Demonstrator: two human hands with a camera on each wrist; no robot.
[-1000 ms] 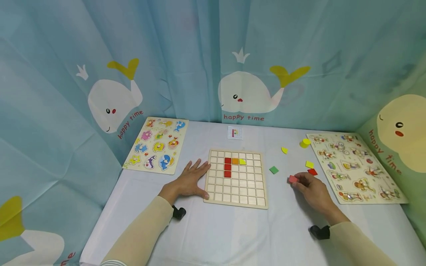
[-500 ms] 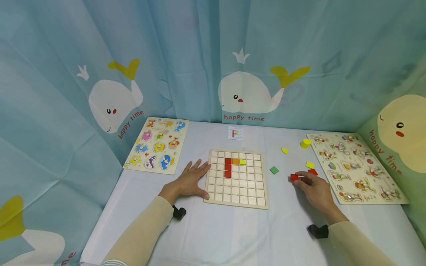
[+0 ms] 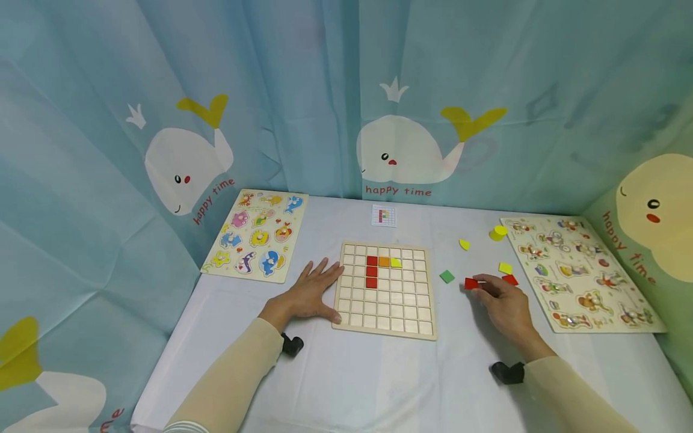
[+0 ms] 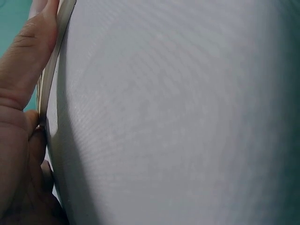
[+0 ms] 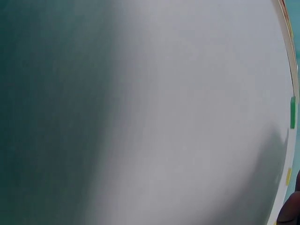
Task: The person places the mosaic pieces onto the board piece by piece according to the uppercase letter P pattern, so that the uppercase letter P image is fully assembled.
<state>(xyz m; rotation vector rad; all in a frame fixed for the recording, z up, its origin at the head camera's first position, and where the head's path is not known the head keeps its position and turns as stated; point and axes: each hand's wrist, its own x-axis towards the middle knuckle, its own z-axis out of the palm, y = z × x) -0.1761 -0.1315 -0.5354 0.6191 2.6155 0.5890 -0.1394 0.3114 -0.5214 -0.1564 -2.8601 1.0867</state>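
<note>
A wooden grid board (image 3: 385,313) lies in the middle of the white table, with three red squares (image 3: 371,271), an orange square (image 3: 384,262) and a yellow piece (image 3: 396,263) set in its upper cells. My left hand (image 3: 314,293) rests flat on the table, fingers straight, thumb against the board's left edge (image 4: 47,89). My right hand (image 3: 495,296) pinches a small red square block (image 3: 471,283) just above the table, right of the board. A green square (image 3: 446,276) lies between that block and the board.
Loose pieces lie at the right: a red piece (image 3: 510,279), a yellow square (image 3: 505,268), a yellow half-round (image 3: 463,244), a yellow cylinder (image 3: 496,232). Animal peg puzzles sit at far left (image 3: 254,236) and far right (image 3: 579,270). A small pattern card (image 3: 383,216) lies behind the board. Whale-print curtains enclose the table.
My right hand has carried the red block a little to the left, toward the board. My left hand has stayed by the board's edge.
</note>
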